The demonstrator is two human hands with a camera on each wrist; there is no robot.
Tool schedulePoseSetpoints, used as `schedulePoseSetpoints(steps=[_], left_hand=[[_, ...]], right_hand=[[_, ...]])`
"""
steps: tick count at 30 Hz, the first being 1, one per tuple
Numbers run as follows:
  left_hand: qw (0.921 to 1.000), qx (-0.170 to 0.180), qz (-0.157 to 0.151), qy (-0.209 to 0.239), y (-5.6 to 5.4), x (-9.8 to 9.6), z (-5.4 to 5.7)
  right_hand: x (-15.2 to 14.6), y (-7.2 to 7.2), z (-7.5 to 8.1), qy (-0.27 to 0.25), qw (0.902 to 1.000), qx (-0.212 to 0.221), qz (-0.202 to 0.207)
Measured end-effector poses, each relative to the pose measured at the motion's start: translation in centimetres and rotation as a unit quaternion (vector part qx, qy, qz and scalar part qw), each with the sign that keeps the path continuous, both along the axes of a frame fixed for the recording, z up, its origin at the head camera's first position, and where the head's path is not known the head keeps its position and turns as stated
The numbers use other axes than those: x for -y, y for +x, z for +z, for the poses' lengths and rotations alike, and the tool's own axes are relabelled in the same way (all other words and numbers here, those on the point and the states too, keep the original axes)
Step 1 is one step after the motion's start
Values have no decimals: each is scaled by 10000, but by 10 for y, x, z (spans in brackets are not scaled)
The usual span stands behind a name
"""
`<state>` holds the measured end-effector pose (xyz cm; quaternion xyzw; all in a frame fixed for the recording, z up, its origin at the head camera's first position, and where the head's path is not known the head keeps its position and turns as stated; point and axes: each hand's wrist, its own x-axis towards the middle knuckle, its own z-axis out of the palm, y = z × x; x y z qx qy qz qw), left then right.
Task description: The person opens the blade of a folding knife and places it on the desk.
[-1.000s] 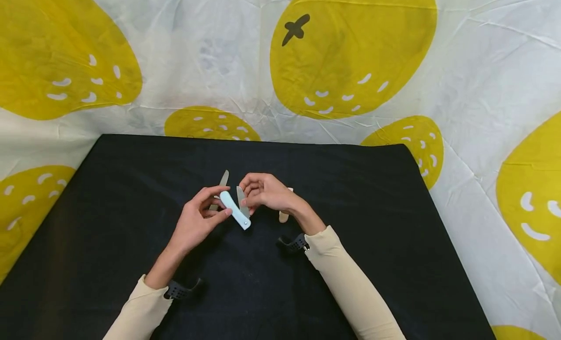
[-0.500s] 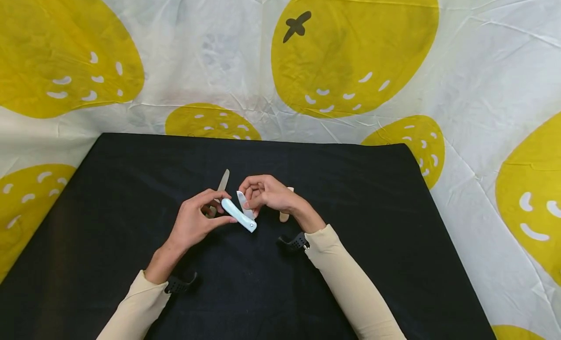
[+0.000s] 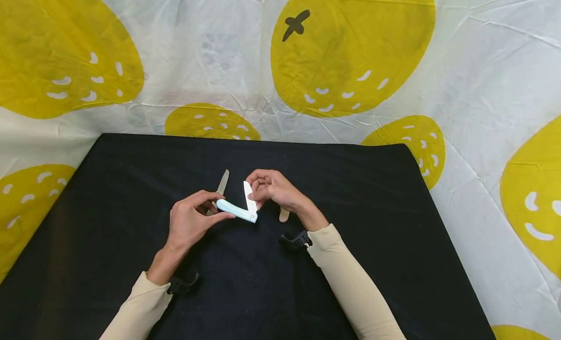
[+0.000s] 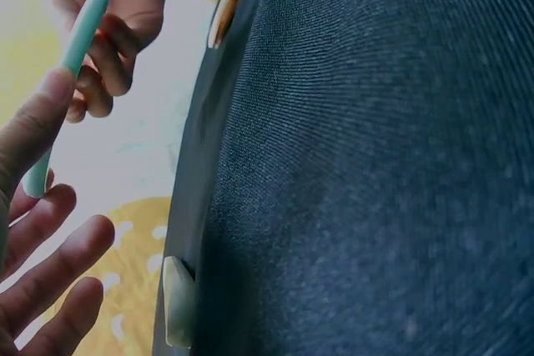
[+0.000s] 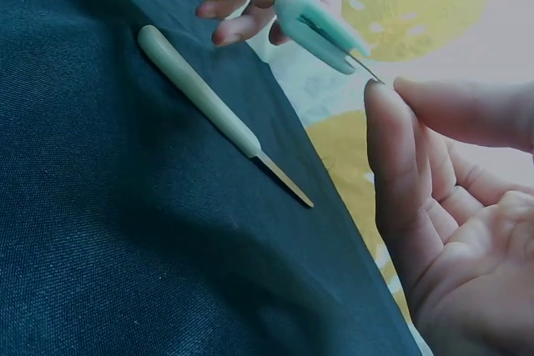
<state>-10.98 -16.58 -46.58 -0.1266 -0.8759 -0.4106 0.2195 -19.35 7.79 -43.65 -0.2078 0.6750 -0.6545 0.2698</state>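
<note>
Between both hands a folding knife is held above the table, its blade partly swung out from the light blue handle point(image 3: 236, 210). My left hand point(image 3: 187, 222) pinches that handle between thumb and fingers at its rear end. Thumb and fingertips of my right hand point(image 3: 278, 190) pinch the blade point(image 3: 249, 196). In the right wrist view the blade point(image 5: 367, 69) appears edge-on as a thin line leaving the handle point(image 5: 317, 32). The left wrist view shows the handle point(image 4: 86, 27) from its side, with the blade hidden.
A second knife point(image 5: 200, 93) with a pale handle lies on the black cloth point(image 3: 350, 194), partly behind my left hand in the head view. A pale brown piece point(image 3: 284, 215) lies by my right wrist, mostly covered. A yellow-patterned white sheet point(image 3: 210, 62) hangs behind.
The blade has swung further out, widening its angle to the handle. The handle has tipped flatter, and my right hand has moved slightly up and right with the blade.
</note>
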Motion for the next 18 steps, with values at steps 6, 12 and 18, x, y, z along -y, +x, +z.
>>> schedulePoseSetpoints(steps=[6,12,18], left_hand=[[9995,-64,265,162,1,0,-3],[9981,70,484,380,2,-2,-3],[9965,134,604,560,3,-3,-3]], right_hand=[[0,-1,0,-150,9996,39,-230],[0,-2,0,-314,9984,120,-462],[0,-5,-3,-455,9962,163,-718]])
